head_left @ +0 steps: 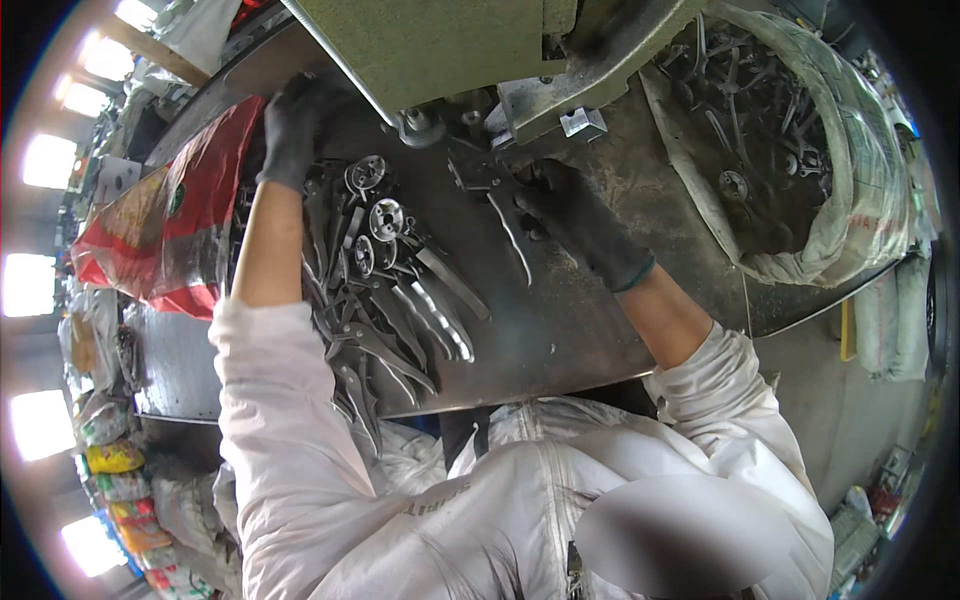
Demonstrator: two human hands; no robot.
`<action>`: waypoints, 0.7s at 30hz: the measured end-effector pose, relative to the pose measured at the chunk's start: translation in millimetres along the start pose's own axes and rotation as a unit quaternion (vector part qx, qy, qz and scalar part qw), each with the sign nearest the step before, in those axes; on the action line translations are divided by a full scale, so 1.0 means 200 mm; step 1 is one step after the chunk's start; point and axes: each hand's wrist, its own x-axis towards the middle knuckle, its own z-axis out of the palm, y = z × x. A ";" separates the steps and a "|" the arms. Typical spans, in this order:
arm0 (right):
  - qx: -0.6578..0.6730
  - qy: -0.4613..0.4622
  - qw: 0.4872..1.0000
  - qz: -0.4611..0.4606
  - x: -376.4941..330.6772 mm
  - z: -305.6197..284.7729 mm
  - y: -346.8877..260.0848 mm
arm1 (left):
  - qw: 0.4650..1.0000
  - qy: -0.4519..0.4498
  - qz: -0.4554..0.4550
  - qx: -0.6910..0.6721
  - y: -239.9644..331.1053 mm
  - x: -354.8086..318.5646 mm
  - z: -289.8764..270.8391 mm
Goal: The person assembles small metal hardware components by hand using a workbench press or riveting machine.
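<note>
My right hand [578, 212], in a dark grey glove, is closed at the edge of a pliers-like metal tool [512, 238] below the machine head. One bright curved handle of the tool points toward me, and its upper end is dark. My left hand [290, 135], gloved alike, reaches to the far left beside a red bag. Its fingers are blurred against dark surroundings, so what they touch is unclear. A heap of similar plier parts [385, 320], some with round, pierced metal discs [387, 218], lies near my left forearm.
A heavy green-grey machine [450, 50] overhangs the metal table [600, 340] at the far middle. To the right stands an open woven sack [845, 190] holding many metal parts. The red printed bag [190, 215] lies at the left. Filled sacks [115, 458] line the far-left floor.
</note>
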 end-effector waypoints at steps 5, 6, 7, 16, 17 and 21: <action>0.025 -0.028 0.995 -0.091 -0.01 0.00 0.06 | 0.951 0.136 -0.047 -0.274 0.89 -0.45 -0.14; 0.027 -0.023 0.995 -0.089 -0.03 0.01 0.06 | 0.972 0.123 -0.040 -0.195 0.91 -0.55 -0.16; 0.036 -0.020 0.996 -0.077 -0.04 0.02 0.05 | 0.986 0.105 -0.032 -0.122 0.92 -0.63 -0.16; -0.138 0.017 0.951 -0.277 -0.10 -0.07 0.10 | 0.975 -0.204 -0.022 -0.086 1.37 -1.03 0.58; -0.350 -0.021 0.821 -0.451 -0.08 -0.16 0.16 | 0.981 -0.188 0.036 -0.019 1.27 -1.04 0.65; -0.532 0.307 0.715 -0.334 -0.25 -0.98 0.09 | 0.962 -0.171 0.005 0.213 0.78 -1.02 0.50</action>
